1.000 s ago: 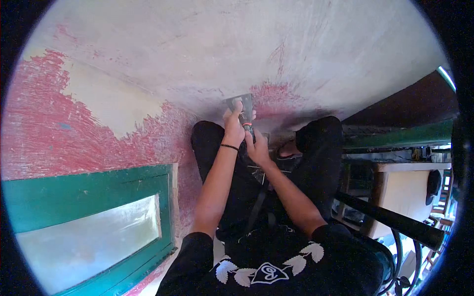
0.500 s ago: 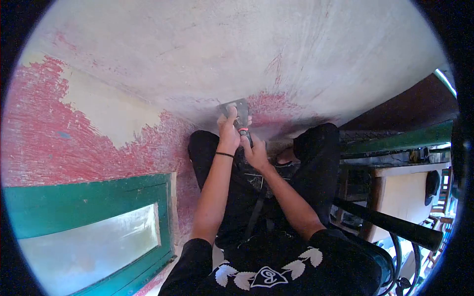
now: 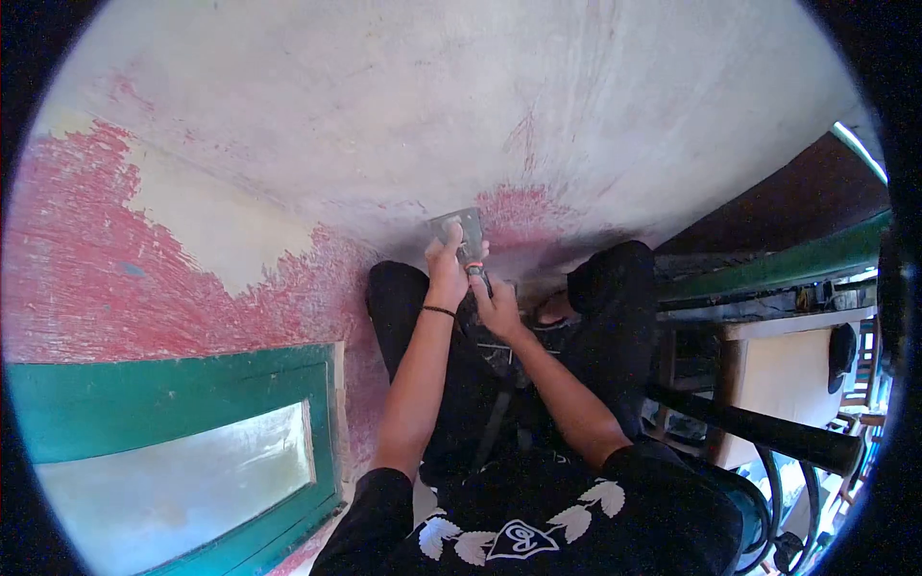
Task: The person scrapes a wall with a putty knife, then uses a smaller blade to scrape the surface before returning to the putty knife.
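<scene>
A scraper with a wide grey blade is held against the lower part of the wall, beside a patch of red paint. My left hand is closed on the scraper near its blade, with the thumb laid on the blade. Lower down, my right hand grips the dark handle, close to its orange-red ring. Much of the wall is pale and scuffed, with red streaks. The fingers behind the scraper are mostly hidden.
A green-framed window is set in the red wall at the left. My bent knees flank the hands. On the right are a green rail, a black armrest and a pale-topped table.
The scraper and both hands sit slightly lower in the view. The blade is turned a little, and the camera view has shifted slightly.
</scene>
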Available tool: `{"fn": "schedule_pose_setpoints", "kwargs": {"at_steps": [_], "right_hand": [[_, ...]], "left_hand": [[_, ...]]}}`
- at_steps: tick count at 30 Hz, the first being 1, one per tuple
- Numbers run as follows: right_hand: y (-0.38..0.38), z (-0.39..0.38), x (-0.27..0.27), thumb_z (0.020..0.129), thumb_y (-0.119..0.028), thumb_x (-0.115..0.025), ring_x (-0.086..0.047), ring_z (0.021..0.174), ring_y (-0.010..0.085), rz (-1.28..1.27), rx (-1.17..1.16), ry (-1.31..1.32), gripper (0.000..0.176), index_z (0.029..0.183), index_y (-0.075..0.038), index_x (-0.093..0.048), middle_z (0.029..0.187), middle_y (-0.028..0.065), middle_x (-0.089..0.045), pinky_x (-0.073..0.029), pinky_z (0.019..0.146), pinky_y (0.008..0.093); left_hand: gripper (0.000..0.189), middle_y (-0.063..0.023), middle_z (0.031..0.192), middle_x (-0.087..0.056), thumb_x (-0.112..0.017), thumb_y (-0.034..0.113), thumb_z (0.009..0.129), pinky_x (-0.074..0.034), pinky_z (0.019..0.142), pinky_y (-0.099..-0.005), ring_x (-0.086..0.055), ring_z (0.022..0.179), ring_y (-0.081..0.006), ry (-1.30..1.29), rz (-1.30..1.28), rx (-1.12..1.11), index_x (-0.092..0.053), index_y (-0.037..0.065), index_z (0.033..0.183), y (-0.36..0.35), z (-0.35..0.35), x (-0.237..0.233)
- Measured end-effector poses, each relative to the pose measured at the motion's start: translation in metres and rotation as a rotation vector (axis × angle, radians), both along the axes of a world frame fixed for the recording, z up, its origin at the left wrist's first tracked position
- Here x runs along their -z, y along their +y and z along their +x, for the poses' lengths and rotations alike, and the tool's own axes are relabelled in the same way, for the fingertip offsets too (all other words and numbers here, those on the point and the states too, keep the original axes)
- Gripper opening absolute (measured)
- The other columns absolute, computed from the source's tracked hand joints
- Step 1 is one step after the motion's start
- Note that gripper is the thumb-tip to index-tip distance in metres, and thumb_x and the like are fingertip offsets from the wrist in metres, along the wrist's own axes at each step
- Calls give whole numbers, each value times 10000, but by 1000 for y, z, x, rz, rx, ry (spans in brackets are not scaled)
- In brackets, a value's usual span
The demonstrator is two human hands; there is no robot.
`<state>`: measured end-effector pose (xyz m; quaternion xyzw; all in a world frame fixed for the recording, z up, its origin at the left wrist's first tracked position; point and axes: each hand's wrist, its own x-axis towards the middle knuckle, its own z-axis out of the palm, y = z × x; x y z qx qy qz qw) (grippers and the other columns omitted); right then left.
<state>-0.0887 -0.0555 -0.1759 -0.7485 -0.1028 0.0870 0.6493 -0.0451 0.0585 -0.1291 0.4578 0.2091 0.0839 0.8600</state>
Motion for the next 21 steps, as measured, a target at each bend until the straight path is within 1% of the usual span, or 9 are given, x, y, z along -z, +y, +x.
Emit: {"fn": "schedule_pose_setpoints", "kwargs": {"at_steps": [3,6,8,9,12,14,15,17,21], "right_hand": [[5,7,-13,1007,-300,-540,-642,727,382,20,44,-89,351,1016,37,-637,798,252,-627,-483,681,448],[9,-3,4,1003,-307,-546,-635,715,380,67,96,-90,356,978,40,-625,791,249,-622,-476,673,448],[2,-3,11,1002,-312,-549,-633,715,380,43,47,-15,360,970,40,-620,786,250,-619,-474,672,449],[1,1,14,1001,-315,-551,-632,715,380,34,24,22,363,967,40,-618,783,250,-618,-473,671,449],[4,4,-12,1004,-319,-549,-635,705,345,49,55,-54,368,979,42,-617,761,237,-616,-473,670,442],[6,-5,9,1014,-297,-547,-538,658,222,43,91,-76,356,920,42,-604,688,161,-555,-456,632,400],[6,0,6,1019,-286,-546,-489,634,161,43,109,-105,356,890,42,-598,652,123,-525,-448,613,379],[-2,0,1,1022,-296,-542,-477,629,155,46,75,-61,368,876,38,-589,641,109,-515,-441,605,369],[4,1,-10,1030,-324,-528,-449,622,134,132,54,-20,391,864,26,-581,628,75,-501,-423,588,353]], "left_hand": [[402,-101,897,-662,-707,390,922,-607,615,-385,-697,710,-262,-82,49,22,-589,30,1057,10,6,-13],[396,-111,903,-666,-705,376,927,-609,635,-400,-693,703,-265,-40,10,12,-589,23,1064,8,4,5],[390,-112,904,-666,-694,374,936,-606,643,-402,-688,701,-259,-15,-11,33,-589,21,1065,6,0,19],[369,-113,899,-667,-690,358,942,-599,644,-395,-690,712,-253,-21,-9,25,-592,26,1069,3,2,5],[392,-75,930,-654,-701,378,931,-573,703,-379,-658,753,-217,-75,36,57,-579,58,1120,9,7,-9],[344,-92,894,-660,-697,336,941,-579,665,-371,-669,720,-223,-50,-26,68,-599,28,1061,8,-1,4],[324,-100,876,-662,-694,314,945,-582,646,-367,-674,703,-226,-56,-54,73,-609,14,1032,7,3,6],[331,-89,868,-660,-688,331,948,-581,651,-364,-667,699,-214,-47,-14,29,-615,16,1018,4,3,11],[323,-74,856,-660,-689,334,946,-581,652,-357,-660,691,-198,-55,47,20,-623,22,997,7,7,-8]]}}
